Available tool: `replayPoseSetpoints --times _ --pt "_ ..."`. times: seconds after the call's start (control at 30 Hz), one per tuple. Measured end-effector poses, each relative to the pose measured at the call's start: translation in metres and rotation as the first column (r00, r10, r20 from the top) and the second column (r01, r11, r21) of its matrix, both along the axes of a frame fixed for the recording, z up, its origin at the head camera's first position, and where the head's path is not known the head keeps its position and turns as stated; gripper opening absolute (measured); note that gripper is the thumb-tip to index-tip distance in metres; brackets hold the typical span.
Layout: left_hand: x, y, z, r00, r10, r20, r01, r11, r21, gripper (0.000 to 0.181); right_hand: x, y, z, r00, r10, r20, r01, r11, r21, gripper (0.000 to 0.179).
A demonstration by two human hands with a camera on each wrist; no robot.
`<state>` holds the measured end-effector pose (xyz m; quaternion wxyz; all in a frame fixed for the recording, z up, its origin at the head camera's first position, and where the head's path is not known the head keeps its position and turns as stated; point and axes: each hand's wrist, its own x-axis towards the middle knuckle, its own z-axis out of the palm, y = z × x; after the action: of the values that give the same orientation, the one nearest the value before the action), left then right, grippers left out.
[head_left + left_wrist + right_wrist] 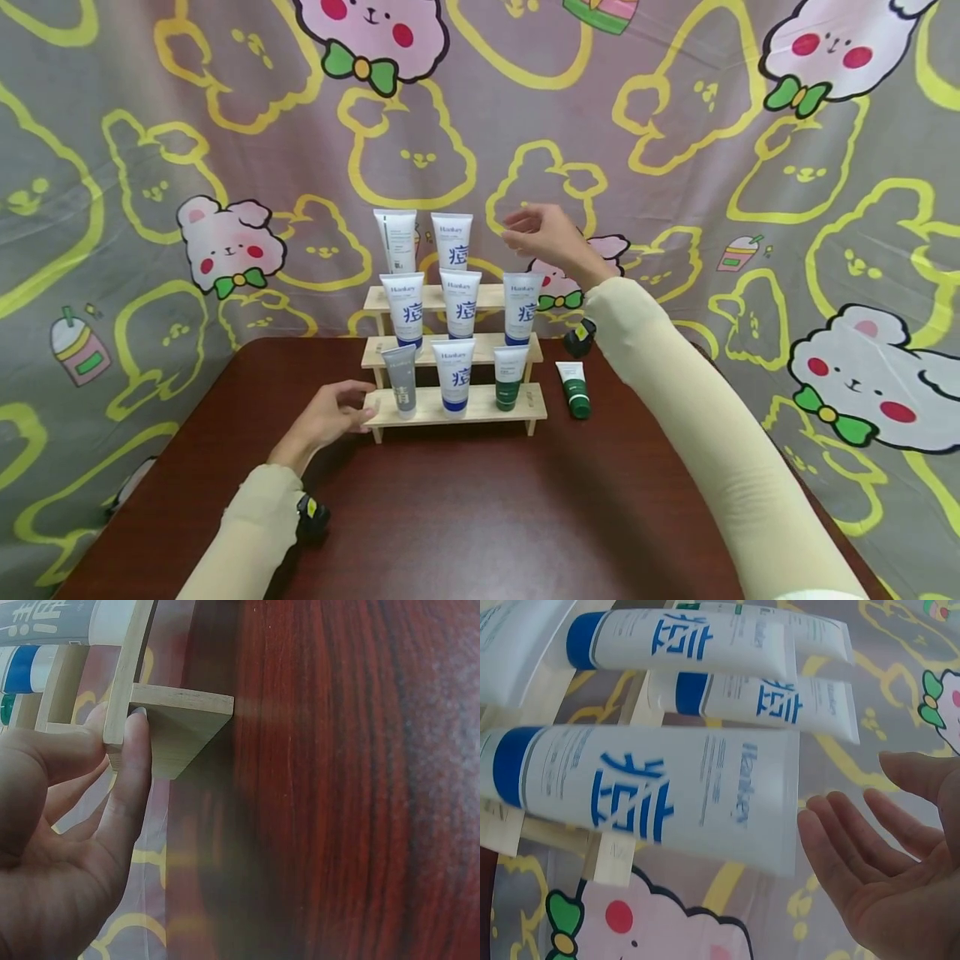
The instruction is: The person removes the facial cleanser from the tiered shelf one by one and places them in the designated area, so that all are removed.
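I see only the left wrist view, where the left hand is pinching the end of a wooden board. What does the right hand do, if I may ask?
Observer: The right hand is raised, to the right of the upper tubes in the head view, and holds nothing.
Operator: Thank you. How many tubes are on the top step?
Observer: Two: a white tube and, right of it, another with a large blue character.
Operator: Is some tube off the stand?
Observer: Yes, one white-and-green tube is on the table, right of the stand.

Brown table under wooden rack, tube.
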<state>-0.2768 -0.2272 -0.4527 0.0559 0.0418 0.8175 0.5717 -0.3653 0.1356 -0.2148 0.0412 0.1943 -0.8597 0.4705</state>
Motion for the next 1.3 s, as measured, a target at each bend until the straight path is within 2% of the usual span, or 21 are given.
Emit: replayPoseSetpoints --times 0.4,0.53,0.67,0.8,1.03,1.3 --pt "-0.001 0.000 0.002 1.000 -0.002 0.023 0.002 1.000 -0.007 0.046 -0.006 -0.033 0.003 0.999 0.044 0.029 -0.043 0.998 -0.045 0.047" --pt "0.000 0.000 0.004 1.000 -0.004 0.023 0.004 1.000 0.001 0.046 -0.008 -0.044 0.001 0.999 0.021 0.026 -0.019 0.999 -0.049 0.046" --pt "0.001 0.001 0.004 1.000 -0.003 0.028 0.002 1.000 0.006 0.047 -0.011 -0.052 -0.003 0.999 -0.037 0.030 0.039 0.998 -0.058 0.045" --pt "0.001 0.001 0.004 1.000 -0.013 0.018 0.012 1.000 0.014 0.047 -0.016 -0.056 -0.006 0.995 -0.072 0.065 0.077 0.994 -0.079 0.047" --pt "0.000 0.001 0.002 1.000 -0.010 0.011 0.010 1.000 0.013 0.047 -0.026 -0.060 -0.013 0.996 -0.042 0.076 0.047 0.997 -0.068 0.046" --pt "0.001 0.000 0.002 1.000 -0.013 0.022 0.013 1.000 0.024 0.047 -0.029 -0.065 -0.019 0.996 -0.060 0.065 0.065 0.994 -0.086 0.040"
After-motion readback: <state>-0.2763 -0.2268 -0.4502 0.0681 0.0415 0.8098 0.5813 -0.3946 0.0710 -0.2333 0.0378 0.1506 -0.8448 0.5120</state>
